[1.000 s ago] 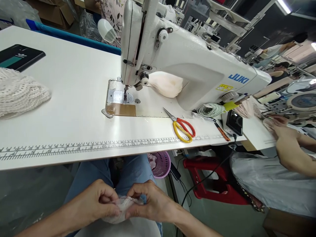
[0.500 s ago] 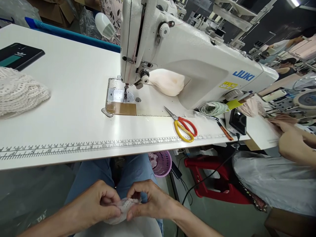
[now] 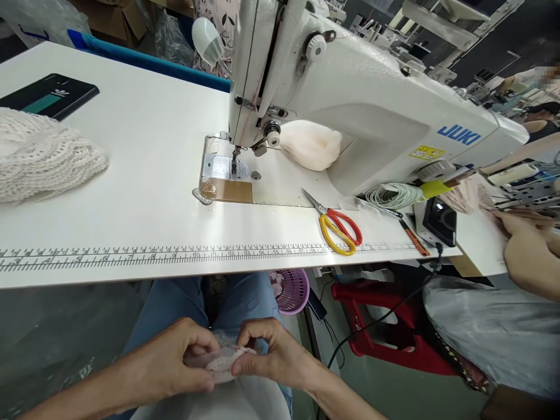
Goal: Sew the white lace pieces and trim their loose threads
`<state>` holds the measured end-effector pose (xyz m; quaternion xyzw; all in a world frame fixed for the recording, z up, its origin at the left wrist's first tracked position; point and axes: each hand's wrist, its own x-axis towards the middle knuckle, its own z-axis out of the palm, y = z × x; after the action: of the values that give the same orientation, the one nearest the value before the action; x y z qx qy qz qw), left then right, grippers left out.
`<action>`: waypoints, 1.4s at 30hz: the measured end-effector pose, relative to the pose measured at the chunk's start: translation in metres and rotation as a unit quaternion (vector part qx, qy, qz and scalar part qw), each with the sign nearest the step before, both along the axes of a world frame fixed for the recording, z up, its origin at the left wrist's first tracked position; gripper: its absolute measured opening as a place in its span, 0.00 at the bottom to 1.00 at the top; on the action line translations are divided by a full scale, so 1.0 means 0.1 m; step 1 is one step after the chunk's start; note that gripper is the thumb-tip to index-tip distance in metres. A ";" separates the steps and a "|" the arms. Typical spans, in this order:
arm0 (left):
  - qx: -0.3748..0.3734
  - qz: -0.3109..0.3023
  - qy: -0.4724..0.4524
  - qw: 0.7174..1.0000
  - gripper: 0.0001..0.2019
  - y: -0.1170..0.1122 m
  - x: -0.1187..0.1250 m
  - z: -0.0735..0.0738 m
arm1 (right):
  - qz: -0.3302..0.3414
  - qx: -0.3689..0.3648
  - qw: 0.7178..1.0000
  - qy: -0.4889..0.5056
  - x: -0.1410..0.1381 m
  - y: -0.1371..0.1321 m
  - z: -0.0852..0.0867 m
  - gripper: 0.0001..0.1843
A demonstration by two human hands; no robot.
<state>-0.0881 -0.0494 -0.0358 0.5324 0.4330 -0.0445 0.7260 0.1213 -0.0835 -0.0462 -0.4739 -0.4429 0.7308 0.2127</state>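
Note:
Over my lap, below the table's front edge, my left hand [image 3: 192, 359] and my right hand [image 3: 265, 353] pinch a small piece of pale lace fabric [image 3: 223, 363] between them. Fingers and thumb of both hands are closed on it, left hand at its left end and right hand at its right end. A white openwork trim runs along the piece; the rest looks thin and sheer. Part of it is hidden behind my fingers. Above stands a white sewing machine [image 3: 371, 87], its presser foot [image 3: 235, 163] over the metal plate.
Scissors [image 3: 336, 227] with red and yellow handles lie on the table [image 3: 144, 221] near its printed ruler. Stacked white lace [image 3: 48, 154] and a dark phone-like box [image 3: 52, 96] are at left. A purple basket [image 3: 300, 291] and red stool [image 3: 394, 332] stand below. A co-worker's arm [image 3: 529, 251] shows right.
The view has shifted, so the table and machine sit farther right. Both hands still hold the lace fabric, with more of its white trim showing between them.

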 end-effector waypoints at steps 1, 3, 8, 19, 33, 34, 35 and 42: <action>0.004 -0.003 0.002 1.000 0.05 0.00 0.00 0.00 | 0.001 -0.002 1.000 0.000 0.00 0.00 0.00 0.26; 0.016 -0.003 0.001 1.000 0.04 0.00 0.01 0.00 | 0.000 0.008 1.000 -0.009 0.00 0.00 -0.01 0.25; 0.023 0.010 -0.006 1.000 0.02 -0.03 0.01 -0.04 | -0.001 0.049 0.998 -0.033 0.01 -0.03 -0.03 0.24; -0.039 0.042 -0.022 0.998 0.07 -0.05 -0.05 0.00 | 0.016 -0.002 1.000 0.011 0.03 -0.02 -0.05 0.21; -0.034 0.031 -0.014 0.999 0.09 -0.03 -0.07 0.08 | 0.026 0.019 0.999 0.032 0.02 0.00 -0.07 0.18; -0.029 0.028 -0.009 0.999 0.09 -0.02 -0.07 0.08 | 0.026 0.019 0.999 0.030 0.02 -0.01 -0.07 0.18; -0.025 0.024 -0.009 0.999 0.08 -0.02 -0.06 0.08 | 0.027 0.018 0.999 0.026 0.02 -0.01 -0.08 0.18; -0.021 0.016 -0.023 0.999 0.08 -0.04 -0.03 0.04 | 0.038 0.033 0.999 -0.002 0.02 -0.01 -0.09 0.20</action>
<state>-0.0908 -0.0536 -0.0323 0.5109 0.4236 -0.0292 0.7475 0.1232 -0.0844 -0.0552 -0.4509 -0.4848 0.7225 0.1989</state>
